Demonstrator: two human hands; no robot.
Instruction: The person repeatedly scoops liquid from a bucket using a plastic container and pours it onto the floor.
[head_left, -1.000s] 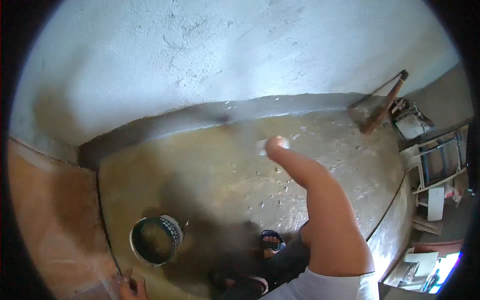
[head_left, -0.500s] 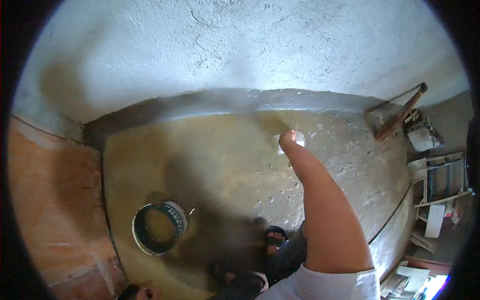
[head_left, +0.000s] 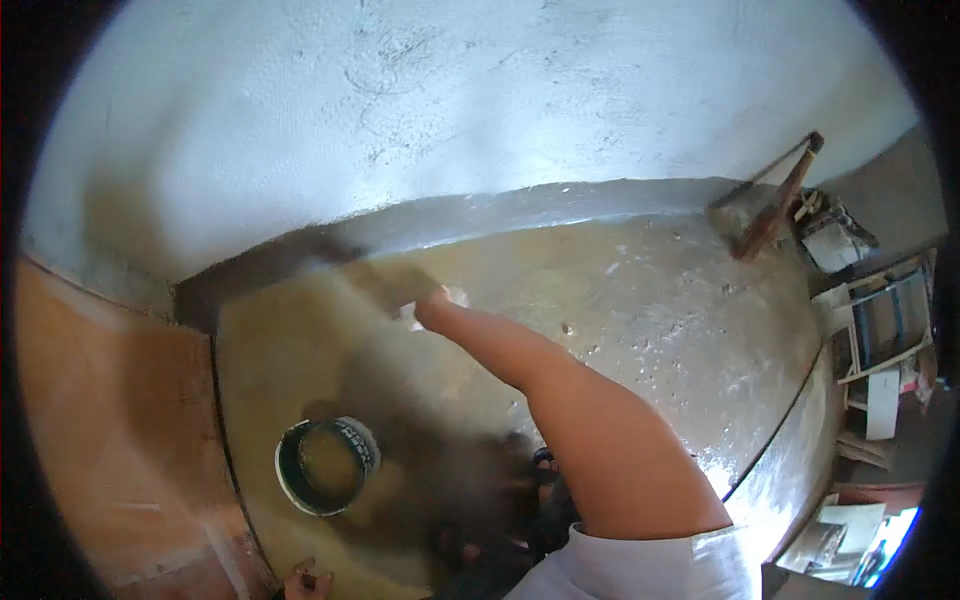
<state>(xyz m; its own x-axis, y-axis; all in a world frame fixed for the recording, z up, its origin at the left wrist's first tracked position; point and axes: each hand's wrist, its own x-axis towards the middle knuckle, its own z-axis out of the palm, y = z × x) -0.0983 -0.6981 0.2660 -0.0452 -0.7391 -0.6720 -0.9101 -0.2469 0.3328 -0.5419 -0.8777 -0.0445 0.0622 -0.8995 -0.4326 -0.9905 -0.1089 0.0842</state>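
Note:
My right arm reaches out over the wet cement floor [head_left: 520, 270]. Fingers wrapped, my right hand [head_left: 433, 305] grips a flat, shiny trowel [head_left: 409, 314] that lies against the floor; the hand covers most of it. At the bottom left edge, my left hand [head_left: 306, 582] shows only in part, low by the floor. Its fingers look curled around something dark that I cannot make out. Between my hands stands an open bucket [head_left: 367, 447] with dark inner walls and murky contents.
A rough, pale plastered wall [head_left: 480, 90] rises ahead above a grey base strip. Orange-brown boarding [head_left: 110, 400] borders the left. At right, a wooden piece [head_left: 775, 215] leans on the wall, near a bag [head_left: 835, 245] and a chair-like frame [head_left: 885, 320]. My feet are in shadow below.
My right hand has swept the trowel leftward across the floor. The left hand shows slightly more at the bottom edge. The view has shifted a little; the bucket stays put.

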